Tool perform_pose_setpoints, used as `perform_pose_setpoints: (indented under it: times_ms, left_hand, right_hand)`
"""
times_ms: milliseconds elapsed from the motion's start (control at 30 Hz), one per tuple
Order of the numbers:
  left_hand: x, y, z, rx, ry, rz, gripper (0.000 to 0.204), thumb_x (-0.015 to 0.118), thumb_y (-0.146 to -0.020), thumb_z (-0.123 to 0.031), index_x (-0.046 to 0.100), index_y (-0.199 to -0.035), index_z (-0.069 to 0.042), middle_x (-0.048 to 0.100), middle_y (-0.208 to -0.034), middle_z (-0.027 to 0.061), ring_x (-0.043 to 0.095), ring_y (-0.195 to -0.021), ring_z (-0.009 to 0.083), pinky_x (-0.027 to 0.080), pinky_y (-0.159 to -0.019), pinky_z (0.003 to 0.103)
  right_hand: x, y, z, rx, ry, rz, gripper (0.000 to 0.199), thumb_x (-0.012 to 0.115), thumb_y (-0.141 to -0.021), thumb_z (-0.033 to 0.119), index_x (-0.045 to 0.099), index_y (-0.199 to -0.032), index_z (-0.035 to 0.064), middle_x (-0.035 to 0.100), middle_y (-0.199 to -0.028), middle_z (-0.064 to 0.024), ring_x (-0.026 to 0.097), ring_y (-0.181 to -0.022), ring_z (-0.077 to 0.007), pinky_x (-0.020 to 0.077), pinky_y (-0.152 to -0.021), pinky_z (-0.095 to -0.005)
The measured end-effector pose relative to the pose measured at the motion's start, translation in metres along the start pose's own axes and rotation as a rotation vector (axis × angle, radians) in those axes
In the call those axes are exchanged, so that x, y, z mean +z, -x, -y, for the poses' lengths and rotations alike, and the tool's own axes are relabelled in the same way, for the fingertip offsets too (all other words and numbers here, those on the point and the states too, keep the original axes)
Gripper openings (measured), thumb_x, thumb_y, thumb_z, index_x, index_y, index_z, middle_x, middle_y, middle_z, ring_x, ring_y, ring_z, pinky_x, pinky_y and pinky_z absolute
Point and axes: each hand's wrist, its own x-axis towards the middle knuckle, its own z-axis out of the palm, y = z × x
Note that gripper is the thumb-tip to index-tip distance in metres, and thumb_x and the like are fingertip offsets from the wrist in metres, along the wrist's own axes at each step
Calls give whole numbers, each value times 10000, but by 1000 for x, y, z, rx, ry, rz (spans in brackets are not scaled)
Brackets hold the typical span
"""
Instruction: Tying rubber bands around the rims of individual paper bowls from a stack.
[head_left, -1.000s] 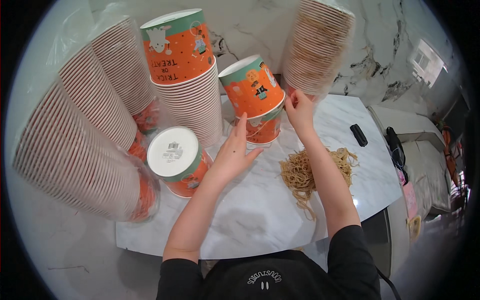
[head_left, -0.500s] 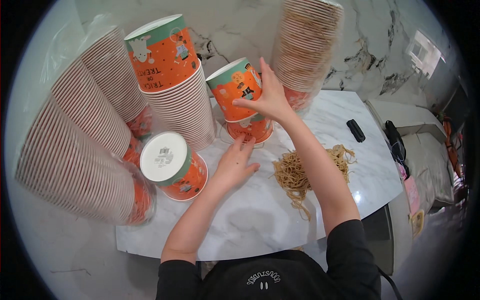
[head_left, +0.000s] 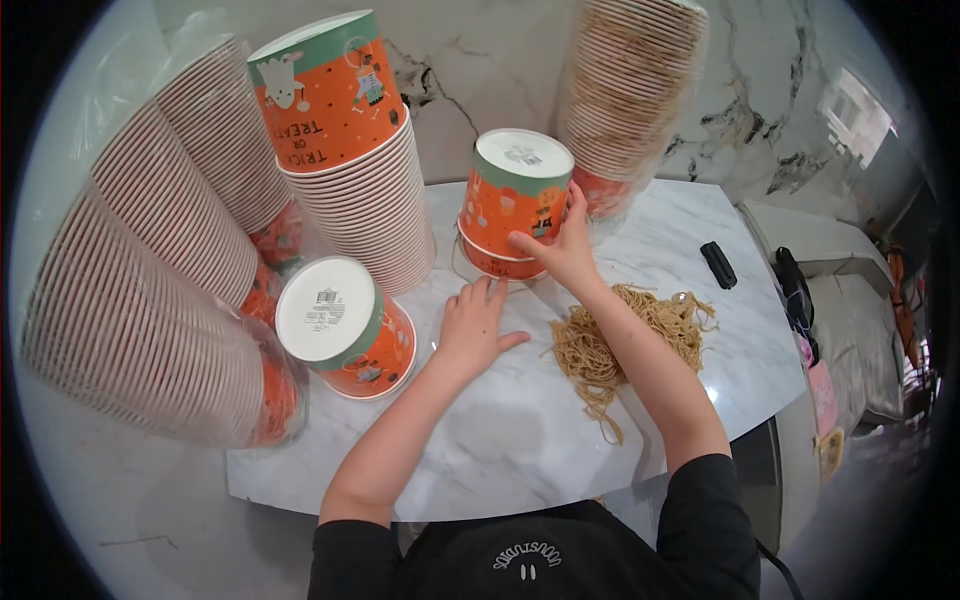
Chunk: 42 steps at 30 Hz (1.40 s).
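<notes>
An orange and green paper bucket (head_left: 505, 215) stands upside down, its white base facing up, over another bucket whose lower part shows beneath it. My right hand (head_left: 567, 243) wraps around its right side, thumb on the front and fingers behind. Close to the foot of the pair, my left hand (head_left: 473, 327) is open, its fingers stretched toward the lower rim. Whether those fingertips touch the rim or the table I cannot tell. A pile of tan rubber bands or string (head_left: 630, 340) lies under my right forearm.
An upside-down bucket (head_left: 330, 310) stands left of my left hand. Behind it rises a tall nested stack (head_left: 360, 200). Plastic-wrapped stacks (head_left: 150, 330) fill the left side. Another wrapped stack (head_left: 635, 90) stands at the back. A black object (head_left: 717, 265) lies on the marble table (head_left: 490, 450).
The upper bucket has gone from raised and tilted to lower and nearly upright over the other one. My right hand came down with it. My left hand barely moved.
</notes>
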Motion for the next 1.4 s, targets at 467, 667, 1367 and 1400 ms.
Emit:
perform_pose_setpoints:
  times_ms: [467, 667, 1367, 1400]
  left_hand:
    - [6, -1, 4, 7, -122, -139, 958, 751, -809, -669, 521, -1444, 11, 436, -1493, 213, 474, -1265, 335, 404, -1008, 456]
    - [-54, 23, -34, -90, -173, 177, 655, 758, -851, -564, 630, -1145, 7, 619, -1258, 165, 580, -1194, 337, 433, -978, 479]
    - [-159, 150, -4, -281, 334, -855, 134, 785, -850, 22, 687, -941, 24, 716, -1008, 112, 699, -1001, 234, 541, -891, 333]
    - [-160, 153, -4, -276, 332, -859, 134, 785, -850, 22, 687, -941, 24, 716, -1008, 112, 699, -1001, 234, 541, -891, 333]
  right_hand:
    - [-13, 19, 9, 258, 223, 227, 1518, 957, -709, 409, -172, -1572, -124, 233, -1611, -357, 221, -1534, -459, 227, -1260, -469]
    - [-33, 55, 68, 96, 337, 230, 1361, 885, -824, 349, -147, -1594, -91, 216, -1628, -350, 195, -1549, -447, 210, -1268, -456]
    - [82, 165, 124, 860, -840, 670, 227, 544, -1106, 272, 622, -1151, 64, 699, -898, -18, 651, -807, -109, 541, -739, -259]
    - [78, 165, 125, 854, -841, 670, 227, 544, -1106, 272, 622, -1151, 64, 699, -898, -18, 651, -807, -109, 541, -739, -259]
